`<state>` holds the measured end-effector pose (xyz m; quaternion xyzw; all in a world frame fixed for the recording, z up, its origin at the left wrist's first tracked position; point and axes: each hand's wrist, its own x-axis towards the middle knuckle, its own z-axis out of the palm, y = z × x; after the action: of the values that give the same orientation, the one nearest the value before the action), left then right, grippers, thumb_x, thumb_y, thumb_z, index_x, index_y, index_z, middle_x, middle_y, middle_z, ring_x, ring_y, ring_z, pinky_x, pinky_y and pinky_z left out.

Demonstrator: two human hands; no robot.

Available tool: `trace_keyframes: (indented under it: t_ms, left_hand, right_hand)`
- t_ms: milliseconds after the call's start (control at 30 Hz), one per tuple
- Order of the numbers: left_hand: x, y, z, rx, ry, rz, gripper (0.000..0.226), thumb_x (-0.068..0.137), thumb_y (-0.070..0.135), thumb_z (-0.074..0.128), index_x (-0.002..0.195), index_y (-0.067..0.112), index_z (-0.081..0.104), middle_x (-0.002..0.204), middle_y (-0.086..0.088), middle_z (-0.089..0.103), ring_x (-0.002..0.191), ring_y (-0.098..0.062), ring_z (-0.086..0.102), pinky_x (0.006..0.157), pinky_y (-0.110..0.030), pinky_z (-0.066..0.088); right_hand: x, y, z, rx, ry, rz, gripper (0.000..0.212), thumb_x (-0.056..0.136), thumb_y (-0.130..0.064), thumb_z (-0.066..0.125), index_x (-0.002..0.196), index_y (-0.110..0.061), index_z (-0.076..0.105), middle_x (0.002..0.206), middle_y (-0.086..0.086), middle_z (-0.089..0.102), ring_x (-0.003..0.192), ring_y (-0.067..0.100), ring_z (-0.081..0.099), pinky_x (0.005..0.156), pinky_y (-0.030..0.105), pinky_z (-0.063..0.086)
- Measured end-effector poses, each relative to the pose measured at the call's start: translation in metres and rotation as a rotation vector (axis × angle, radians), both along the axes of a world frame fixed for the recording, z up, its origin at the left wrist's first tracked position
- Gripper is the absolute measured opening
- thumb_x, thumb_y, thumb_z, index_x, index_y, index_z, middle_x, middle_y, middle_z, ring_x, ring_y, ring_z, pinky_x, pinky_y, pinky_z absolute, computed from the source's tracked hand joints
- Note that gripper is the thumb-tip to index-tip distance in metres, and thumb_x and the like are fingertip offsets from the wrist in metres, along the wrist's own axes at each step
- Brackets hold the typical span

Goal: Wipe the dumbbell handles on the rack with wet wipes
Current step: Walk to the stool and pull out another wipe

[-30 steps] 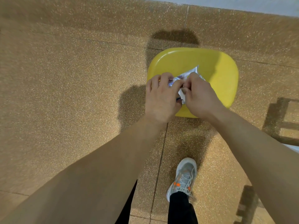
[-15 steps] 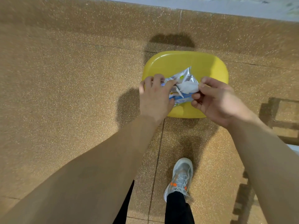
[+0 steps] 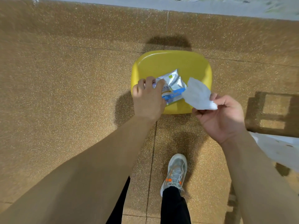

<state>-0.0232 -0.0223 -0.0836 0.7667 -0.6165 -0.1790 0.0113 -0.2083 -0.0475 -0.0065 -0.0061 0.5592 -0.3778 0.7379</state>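
A silver and blue pack of wet wipes (image 3: 173,85) lies on a yellow stool seat (image 3: 174,62). My left hand (image 3: 148,99) holds the pack's left end down, fingers curled over it. My right hand (image 3: 221,115), palm up to the right of the stool, pinches a white wet wipe (image 3: 198,94) between thumb and fingers. The wipe's far end still reaches the pack's right edge. No dumbbells or rack are in view.
The floor (image 3: 64,94) is speckled brown rubber tile. My grey shoe (image 3: 176,172) stands just below the stool. A white surface (image 3: 278,147) shows at the right edge, with shadows of a frame beside it. A pale wall base (image 3: 178,5) runs along the top.
My right hand has pulled the white wipe out of the pack and moved right and down with it. My left hand has stayed on the pack.
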Motion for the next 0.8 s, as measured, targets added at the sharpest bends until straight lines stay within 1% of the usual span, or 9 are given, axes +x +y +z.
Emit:
trace_keyframes:
  t_ms: [100,167,267,400,500,633,700,733,800]
  left_hand:
    - [0.000,0.004,0.007,-0.119,0.039,0.009,0.055,0.081,0.031,0.069,0.134,0.019,0.055,0.126,-0.004,0.058,0.111,-0.030,0.052,0.090,-0.042,0.044]
    - [0.000,0.007,0.010,-0.216,0.089,0.047,0.039,0.081,0.026,0.069,0.117,0.013,0.060,0.111,-0.006,0.062,0.096,-0.030,0.056,0.077,-0.044,0.048]
    - [-0.003,0.008,0.012,-0.197,0.123,-0.038,0.030,0.080,0.020,0.067,0.110,0.014,0.065,0.109,-0.005,0.064,0.093,-0.029,0.058,0.069,-0.041,0.050]
    - [-0.017,0.007,0.009,-0.069,0.122,-0.157,0.048,0.079,0.017,0.065,0.127,0.016,0.064,0.127,-0.006,0.059,0.110,-0.034,0.054,0.079,-0.042,0.050]
    - [-0.025,0.006,0.010,0.112,0.090,-0.133,0.054,0.086,0.019,0.060,0.139,0.020,0.054,0.140,-0.004,0.049,0.120,-0.033,0.046,0.091,-0.043,0.044]
    - [-0.030,0.008,0.010,0.245,-0.015,-0.208,0.062,0.091,0.024,0.057,0.150,0.024,0.038,0.153,-0.001,0.034,0.130,-0.031,0.038,0.097,-0.042,0.039]
    - [-0.031,0.006,0.015,0.299,0.009,-0.199,0.061,0.091,0.024,0.057,0.150,0.026,0.039,0.155,-0.001,0.033,0.132,-0.030,0.036,0.100,-0.042,0.038]
    - [-0.031,0.004,0.021,0.278,0.042,-0.181,0.058,0.091,0.023,0.057,0.148,0.027,0.044,0.154,-0.002,0.035,0.132,-0.031,0.037,0.100,-0.042,0.039]
    - [-0.034,0.002,0.037,0.113,0.171,-0.102,0.045,0.092,0.024,0.057,0.137,0.028,0.058,0.147,-0.003,0.046,0.127,-0.032,0.044,0.095,-0.043,0.047]
  right_hand:
    - [-0.006,0.005,0.002,0.027,-0.004,-0.038,0.007,0.062,-0.009,0.044,0.063,-0.016,0.046,0.073,0.002,0.056,0.067,0.022,0.064,0.066,0.031,0.048]
    - [-0.012,0.007,0.002,0.041,-0.008,-0.062,0.009,0.063,-0.009,0.043,0.060,-0.016,0.048,0.077,0.003,0.059,0.080,0.028,0.065,0.068,0.032,0.050]
    - [-0.016,0.012,0.004,0.052,-0.003,-0.098,0.010,0.063,-0.006,0.041,0.063,-0.015,0.045,0.068,-0.001,0.056,0.080,0.026,0.061,0.072,0.035,0.046]
    - [-0.017,0.022,0.003,0.074,0.000,-0.158,0.032,0.074,0.001,0.036,0.050,-0.016,0.050,0.065,-0.005,0.051,0.072,0.021,0.058,0.070,0.034,0.048]
    - [-0.015,0.032,-0.004,0.046,0.034,-0.093,0.003,0.063,-0.009,0.044,0.063,-0.012,0.044,0.070,0.001,0.051,0.076,0.024,0.056,0.062,0.032,0.049]
    - [-0.010,0.043,-0.007,0.085,-0.008,-0.111,0.004,0.062,-0.011,0.044,0.063,-0.014,0.041,0.076,0.003,0.049,0.081,0.025,0.056,0.063,0.033,0.047]
    - [-0.008,0.047,-0.005,0.118,-0.032,-0.147,0.005,0.062,-0.011,0.043,0.062,-0.014,0.040,0.073,0.002,0.050,0.079,0.025,0.058,0.064,0.033,0.046]
    - [-0.008,0.049,-0.003,0.131,-0.040,-0.161,0.005,0.062,-0.011,0.043,0.062,-0.015,0.039,0.072,0.002,0.050,0.077,0.025,0.058,0.063,0.032,0.046]
    - [-0.007,0.051,0.001,0.138,-0.065,-0.185,0.006,0.063,-0.010,0.042,0.064,-0.015,0.038,0.074,0.003,0.050,0.079,0.026,0.058,0.063,0.032,0.048]
